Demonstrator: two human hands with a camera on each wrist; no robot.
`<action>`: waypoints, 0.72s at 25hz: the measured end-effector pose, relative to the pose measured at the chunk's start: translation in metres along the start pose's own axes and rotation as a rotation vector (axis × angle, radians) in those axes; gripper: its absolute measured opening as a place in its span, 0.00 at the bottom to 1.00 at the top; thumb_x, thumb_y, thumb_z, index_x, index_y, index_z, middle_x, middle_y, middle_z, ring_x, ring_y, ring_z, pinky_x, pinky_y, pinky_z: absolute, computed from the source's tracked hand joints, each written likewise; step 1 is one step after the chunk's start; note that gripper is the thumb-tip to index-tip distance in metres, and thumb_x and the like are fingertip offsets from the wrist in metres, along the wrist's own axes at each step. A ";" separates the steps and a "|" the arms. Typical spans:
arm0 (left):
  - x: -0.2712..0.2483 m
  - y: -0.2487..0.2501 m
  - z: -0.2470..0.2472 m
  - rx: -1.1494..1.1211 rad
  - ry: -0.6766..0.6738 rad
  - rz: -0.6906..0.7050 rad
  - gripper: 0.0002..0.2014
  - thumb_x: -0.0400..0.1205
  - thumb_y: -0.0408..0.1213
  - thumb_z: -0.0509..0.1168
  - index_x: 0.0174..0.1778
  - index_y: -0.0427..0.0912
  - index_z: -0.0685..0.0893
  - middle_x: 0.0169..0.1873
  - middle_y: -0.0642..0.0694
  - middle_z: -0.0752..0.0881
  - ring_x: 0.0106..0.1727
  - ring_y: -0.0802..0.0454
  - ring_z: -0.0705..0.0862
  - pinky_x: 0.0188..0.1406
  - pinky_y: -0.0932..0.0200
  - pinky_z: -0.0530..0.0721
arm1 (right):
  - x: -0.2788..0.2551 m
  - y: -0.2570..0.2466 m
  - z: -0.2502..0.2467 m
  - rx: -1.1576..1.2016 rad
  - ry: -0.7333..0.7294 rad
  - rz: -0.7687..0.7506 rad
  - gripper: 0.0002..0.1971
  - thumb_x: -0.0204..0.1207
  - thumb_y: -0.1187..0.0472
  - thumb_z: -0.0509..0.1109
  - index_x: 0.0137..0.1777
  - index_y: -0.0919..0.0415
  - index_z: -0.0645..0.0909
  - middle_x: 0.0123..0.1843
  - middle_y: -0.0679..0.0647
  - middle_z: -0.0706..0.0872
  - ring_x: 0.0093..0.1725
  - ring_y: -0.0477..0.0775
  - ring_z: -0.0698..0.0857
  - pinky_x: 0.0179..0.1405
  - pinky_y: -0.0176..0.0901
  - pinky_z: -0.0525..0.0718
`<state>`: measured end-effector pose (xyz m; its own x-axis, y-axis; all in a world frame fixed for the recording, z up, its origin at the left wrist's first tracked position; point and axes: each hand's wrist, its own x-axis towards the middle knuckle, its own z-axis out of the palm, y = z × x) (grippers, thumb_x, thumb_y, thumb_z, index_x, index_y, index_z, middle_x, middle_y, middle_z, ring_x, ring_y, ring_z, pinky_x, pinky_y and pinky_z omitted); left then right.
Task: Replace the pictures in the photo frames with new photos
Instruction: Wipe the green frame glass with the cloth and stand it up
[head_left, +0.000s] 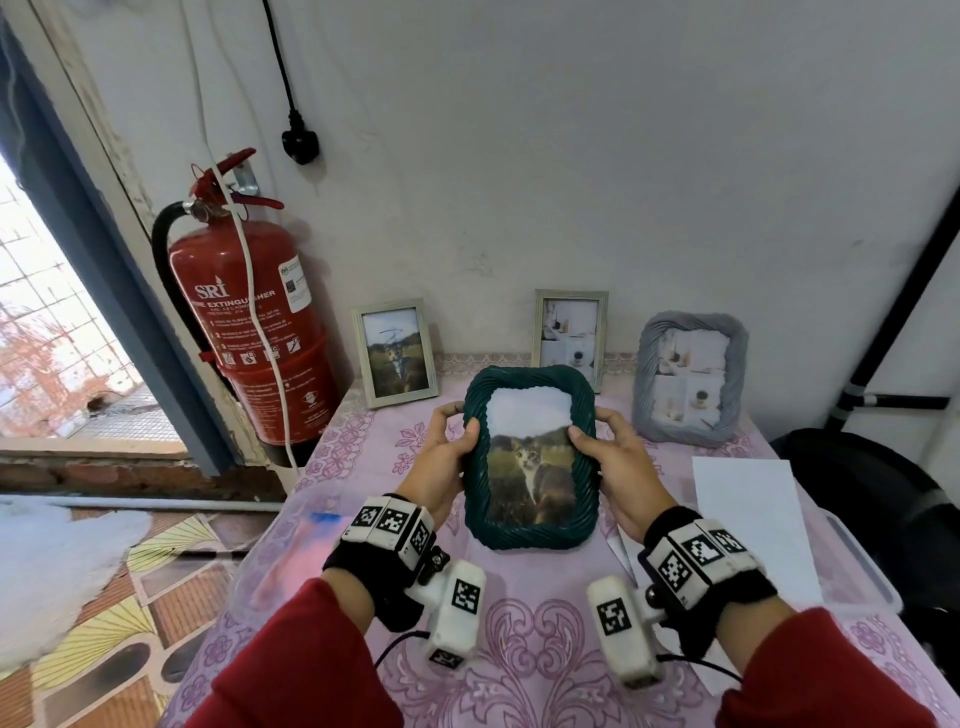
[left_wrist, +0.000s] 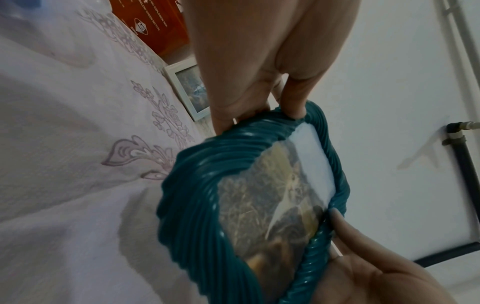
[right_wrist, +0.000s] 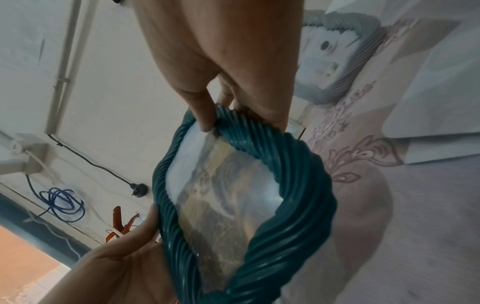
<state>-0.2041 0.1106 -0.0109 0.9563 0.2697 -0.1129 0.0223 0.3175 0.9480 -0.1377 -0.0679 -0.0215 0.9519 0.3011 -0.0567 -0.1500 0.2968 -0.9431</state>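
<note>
Nearest the person, both hands hold the green frame (head_left: 530, 462) up over the worktop (head_left: 545, 623), which is draped in a pink floral cloth. The left hand (head_left: 441, 462) grips the frame's left edge, thumb curled over the front rim and fingers behind; the right hand (head_left: 613, 467) mirrors it on the right edge. Behind the glazing sits a cat photo (head_left: 530, 478), face toward the person.

The frame looks rigid, with a glossy, rope-twisted moulding, so the ridges should give purchase while the shine may make it slippery. I judge it light but fragile at the clear front pane, so taking hold by the 2 long sides, as here, keeps fingers off the pane.

Just right of the hands lies a white sheet (head_left: 748, 514) on the cloth. Farther back, 3 more frames stand against the wall: a grey twisted frame (head_left: 691, 379) on the right, a slim pale frame (head_left: 570, 338) in the middle, and another pale frame (head_left: 395, 353) on the left. Beyond the worktop's left corner stands a red fire extinguisher (head_left: 254, 332).
</note>
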 end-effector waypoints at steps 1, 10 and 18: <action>0.007 0.002 -0.001 -0.011 0.001 0.008 0.10 0.85 0.34 0.58 0.60 0.51 0.72 0.44 0.45 0.87 0.40 0.52 0.85 0.33 0.59 0.83 | 0.007 -0.001 0.002 0.021 0.003 0.001 0.08 0.80 0.67 0.65 0.56 0.58 0.78 0.40 0.55 0.90 0.36 0.50 0.89 0.38 0.44 0.89; 0.090 0.014 -0.022 -0.103 0.055 0.058 0.11 0.85 0.32 0.57 0.61 0.50 0.70 0.43 0.44 0.86 0.38 0.51 0.84 0.27 0.64 0.83 | 0.090 -0.007 0.031 -0.025 0.042 0.007 0.17 0.79 0.73 0.62 0.66 0.59 0.72 0.47 0.62 0.86 0.33 0.50 0.86 0.22 0.31 0.81; 0.156 0.019 -0.046 -0.105 0.075 0.111 0.12 0.85 0.29 0.57 0.61 0.48 0.71 0.39 0.53 0.90 0.37 0.57 0.87 0.34 0.61 0.85 | 0.157 0.004 0.048 -0.079 -0.011 -0.050 0.19 0.77 0.77 0.62 0.63 0.57 0.72 0.38 0.57 0.86 0.29 0.44 0.88 0.26 0.33 0.85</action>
<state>-0.0680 0.2009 -0.0239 0.9266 0.3743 -0.0350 -0.1164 0.3741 0.9201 -0.0016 0.0243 -0.0186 0.9547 0.2975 -0.0059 -0.0807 0.2396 -0.9675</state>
